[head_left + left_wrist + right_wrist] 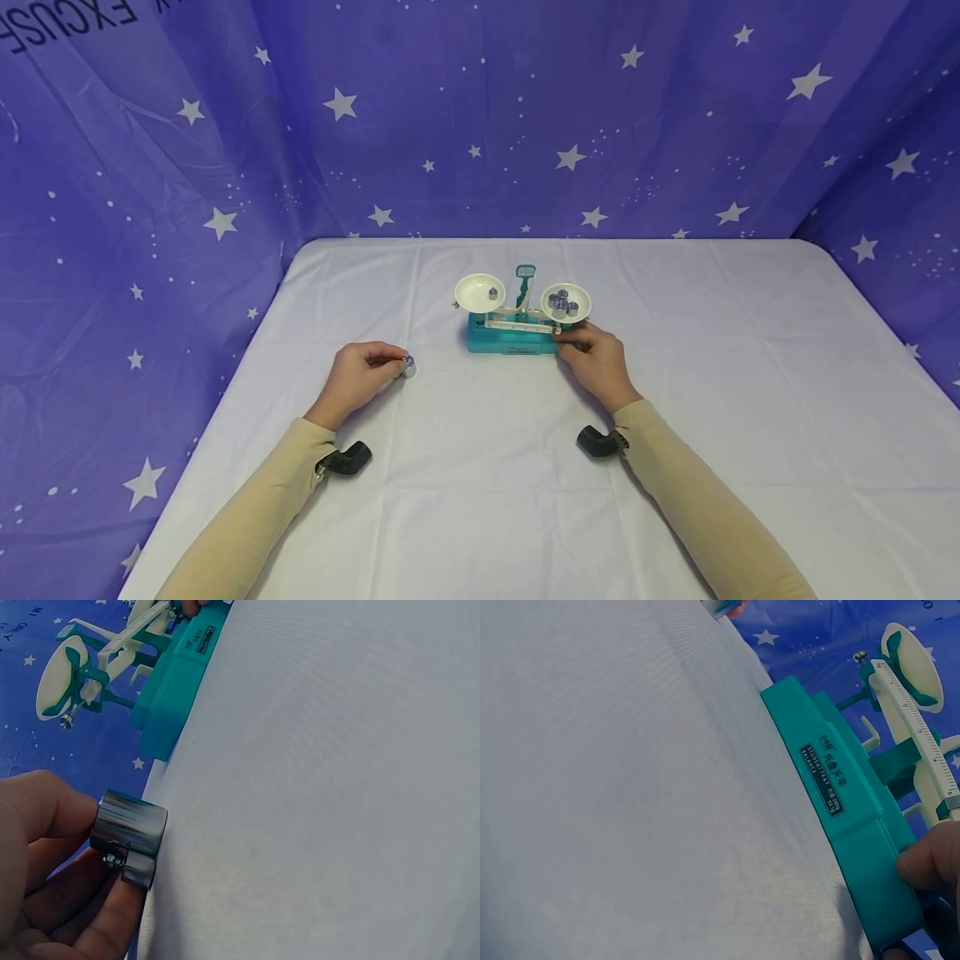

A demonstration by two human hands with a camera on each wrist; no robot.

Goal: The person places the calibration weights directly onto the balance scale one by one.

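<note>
A teal student tray balance point(510, 340) stands on the table, its beam tilted down to the right. Its left pan point(472, 292) bears one small metal weight point(492, 294); several weights point(560, 307) lie in the right pan point(580, 293). My right hand point(598, 360) grips the right end of the base, thumb point(930, 859) on its edge; some fingers are hidden behind it. Left of the balance, my left hand point(362, 379) pinches shiny metal weights point(408, 367) at the tabletop. The left wrist view shows a large cylinder weight point(131, 821) beside a smaller one point(139, 870).
A white cloth point(480, 483) covers the table. Purple curtains with white stars point(450, 117) hang behind it and along its sides. A black curved wrist mount point(348, 458) sticks out from the left sleeve, another point(600, 442) from the right.
</note>
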